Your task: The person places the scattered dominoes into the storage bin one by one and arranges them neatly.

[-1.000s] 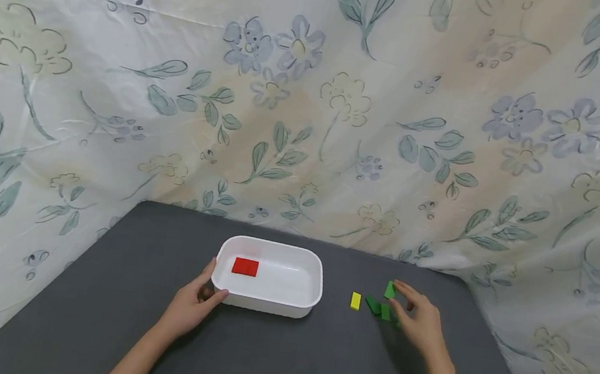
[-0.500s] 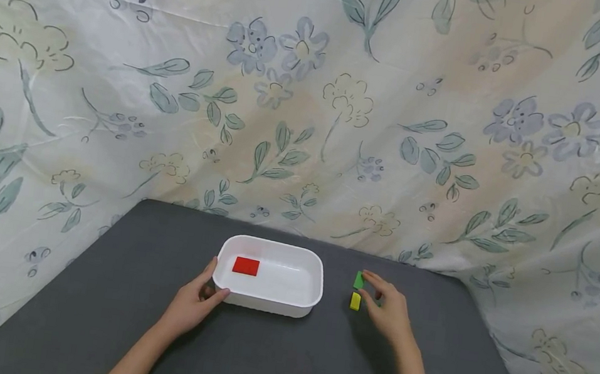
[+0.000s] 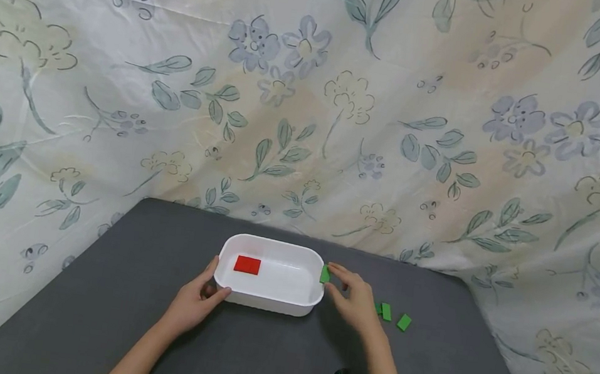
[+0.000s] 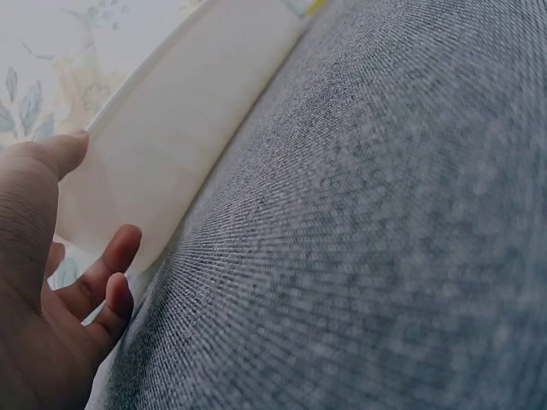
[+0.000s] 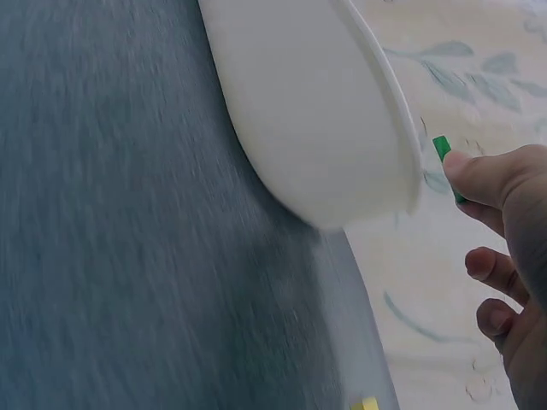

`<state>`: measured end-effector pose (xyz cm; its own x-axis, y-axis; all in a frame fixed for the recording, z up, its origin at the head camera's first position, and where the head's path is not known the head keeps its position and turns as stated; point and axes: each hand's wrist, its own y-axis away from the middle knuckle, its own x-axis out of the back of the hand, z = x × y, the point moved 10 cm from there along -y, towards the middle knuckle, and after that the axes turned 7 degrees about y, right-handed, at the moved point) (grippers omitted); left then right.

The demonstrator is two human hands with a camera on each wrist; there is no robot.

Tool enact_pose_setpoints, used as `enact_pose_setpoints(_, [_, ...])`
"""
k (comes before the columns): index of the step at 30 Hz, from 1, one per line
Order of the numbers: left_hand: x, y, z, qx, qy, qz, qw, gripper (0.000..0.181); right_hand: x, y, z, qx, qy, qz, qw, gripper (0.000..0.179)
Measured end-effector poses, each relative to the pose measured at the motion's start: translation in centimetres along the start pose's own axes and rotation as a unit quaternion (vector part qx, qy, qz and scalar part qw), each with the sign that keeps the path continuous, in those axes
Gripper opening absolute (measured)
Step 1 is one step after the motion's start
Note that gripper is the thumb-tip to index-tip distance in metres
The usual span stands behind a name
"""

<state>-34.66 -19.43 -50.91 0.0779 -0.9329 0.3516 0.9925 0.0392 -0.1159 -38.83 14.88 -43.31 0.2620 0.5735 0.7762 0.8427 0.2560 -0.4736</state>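
A white plastic box (image 3: 273, 303) stands on the table, two red blocks (image 3: 247, 265) lying side by side in its left part. My left hand (image 3: 194, 296) holds the box's left end, thumb at the front corner and fingers along the side. My right hand (image 3: 354, 300) pinches a green block (image 3: 325, 274) between thumb and fingertips at the box's right rim. In the right wrist view this green block (image 5: 442, 147) is seen edge-on, just outside the rim. A yellow block (image 5: 366, 404) shows at that view's bottom edge; in the head view my right hand hides it.
Several green blocks (image 3: 403, 322) lie on the dark grey table (image 3: 266, 359) to the right of my right hand, one partly hidden by it. A floral cloth (image 3: 309, 119) hangs behind the table and along its sides.
My right hand has carried the green block leftward from the pile, past the yellow block, to the box's right rim. The left hand keeps its hold on the box.
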Motion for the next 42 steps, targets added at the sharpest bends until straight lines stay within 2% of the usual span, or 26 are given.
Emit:
enact_pose_setpoints(5, [0.1,0.0,0.0,-0.003,0.007,-0.001,1.0000,0.092,-1.4,-0.9,-2.1,0.007,-0.020,-0.016,0.9997,0.042])
enact_pose_setpoints(12, [0.3,0.1,0.3,-0.007,0.016,-0.001,0.9999,0.091,-2.9,-2.4,-4.1,0.032,-0.026,-0.014,0.9991,0.042])
enact_pose_setpoints(20, [-0.2,0.1,0.4,-0.013,0.020,0.001,0.9997,0.090,-5.4,-4.1,-4.7,0.027,-0.043,-0.046,0.9977,0.040])
enact_pose_setpoints(29, [-0.2,-0.5,0.3,-0.010,0.016,0.006,0.9998,0.090,-7.2,-6.2,-5.0,0.012,-0.015,-0.087,0.9960,0.038])
enact_pose_setpoints(36, [-0.1,-0.6,0.4,-0.018,0.016,0.007,0.9997,0.089,-8.8,-7.4,-6.1,0.046,-0.005,-0.109,0.9929,0.033])
enact_pose_setpoints(42, [-0.1,-0.5,0.5,-0.015,0.012,0.008,0.9998,0.089,-10.8,-7.7,-6.3,0.031,0.003,-0.154,0.9876,0.031])
